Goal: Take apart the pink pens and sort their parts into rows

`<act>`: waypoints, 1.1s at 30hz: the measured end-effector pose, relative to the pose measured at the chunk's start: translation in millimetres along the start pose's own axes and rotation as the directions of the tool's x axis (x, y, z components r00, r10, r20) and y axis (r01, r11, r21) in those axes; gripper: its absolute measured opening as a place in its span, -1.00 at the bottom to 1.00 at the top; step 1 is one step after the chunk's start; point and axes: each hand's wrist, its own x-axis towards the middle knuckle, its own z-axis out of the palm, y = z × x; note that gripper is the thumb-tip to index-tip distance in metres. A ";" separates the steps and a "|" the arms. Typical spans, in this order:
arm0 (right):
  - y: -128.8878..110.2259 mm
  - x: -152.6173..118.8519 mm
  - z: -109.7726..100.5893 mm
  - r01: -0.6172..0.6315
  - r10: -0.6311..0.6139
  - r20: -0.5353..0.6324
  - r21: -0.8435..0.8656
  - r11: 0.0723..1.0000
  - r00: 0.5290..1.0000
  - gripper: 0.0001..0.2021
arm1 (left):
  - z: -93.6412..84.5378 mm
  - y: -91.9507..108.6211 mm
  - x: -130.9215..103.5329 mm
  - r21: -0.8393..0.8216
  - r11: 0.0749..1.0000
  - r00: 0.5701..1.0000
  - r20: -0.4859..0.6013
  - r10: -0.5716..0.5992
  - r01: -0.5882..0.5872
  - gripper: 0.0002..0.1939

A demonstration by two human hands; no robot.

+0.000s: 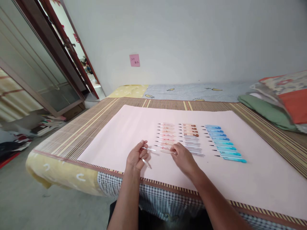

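Note:
Several pens lie in three columns on a pale pink sheet (pixel 107 140): pink ones (pixel 166 135) on the left, brown ones (pixel 189 127) with clear greyish ones (pixel 192 143) below them in the middle, and blue to turquoise ones (pixel 224 143) on the right. My left hand (pixel 139 155) is closed left of the pink column, holding thin white sticks (pixel 150 149) that poke out between its fingers. At the near end of the pink column, my right hand (pixel 181 156) pinches the end of a pale pen (pixel 165 150) low over the sheet.
The sheet lies on a striped mat (pixel 79 127) over a bed. Folded green bedding (pixel 266 111) and a floral and orange cloth (pixel 295 95) are piled at the right. A pink note (pixel 134 60) is on the wall. A doorway stands at the left.

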 end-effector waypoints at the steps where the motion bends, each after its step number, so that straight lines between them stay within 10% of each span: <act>1: 0.3 0.0 0.7 0.001 -0.001 0.003 -0.026 1.000 1.000 -0.82 | 0.2 -0.3 0.1 0.005 1.000 1.000 0.003 0.003 -0.003 -0.86; 33: -5.0 4.0 1.0 0.029 -0.031 -0.003 -0.249 0.968 1.000 -0.84 | -1.0 -3.4 1.4 -0.002 1.000 1.000 0.002 -0.028 0.028 -0.87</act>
